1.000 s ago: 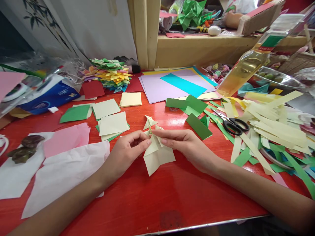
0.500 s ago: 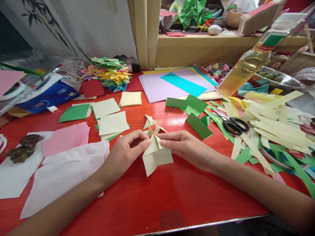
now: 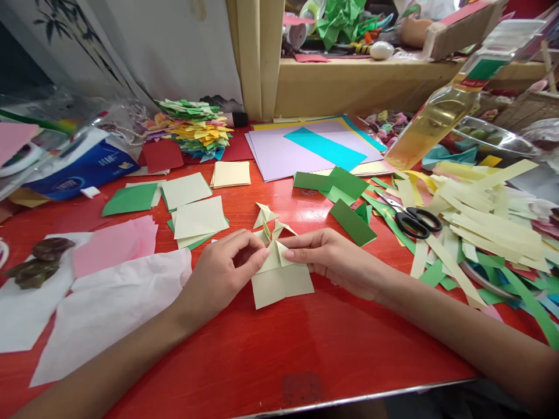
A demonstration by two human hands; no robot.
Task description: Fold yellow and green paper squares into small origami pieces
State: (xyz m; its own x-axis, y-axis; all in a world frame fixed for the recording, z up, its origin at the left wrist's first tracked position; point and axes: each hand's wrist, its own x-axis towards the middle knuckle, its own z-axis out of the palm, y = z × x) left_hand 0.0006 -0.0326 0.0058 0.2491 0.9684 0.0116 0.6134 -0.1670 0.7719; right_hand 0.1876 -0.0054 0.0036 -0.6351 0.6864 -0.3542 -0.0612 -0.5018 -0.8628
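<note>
A pale yellow folded paper piece (image 3: 279, 282) lies on the red table (image 3: 271, 355) in front of me. My left hand (image 3: 222, 273) pinches its upper left corner with thumb and forefinger. From the other side, my right hand (image 3: 327, 256) pinches the upper right fold, fingertips nearly meeting the left ones. Two small folded yellow pieces (image 3: 267, 218) lie just behind the hands.
Black-handled scissors (image 3: 413, 220) lie to the right among yellow and green paper strips (image 3: 480, 221). Yellow and green paper squares (image 3: 194, 209), pink and white sheets (image 3: 109, 273), a stack of folded pieces (image 3: 198, 129), large coloured sheets (image 3: 305, 150) and a tilted bottle (image 3: 441, 110) surround the hands.
The yellow piece has been turned and lowered flat onto the table, its bottom edge now level. Both hands have sunk slightly with it, still pinching.
</note>
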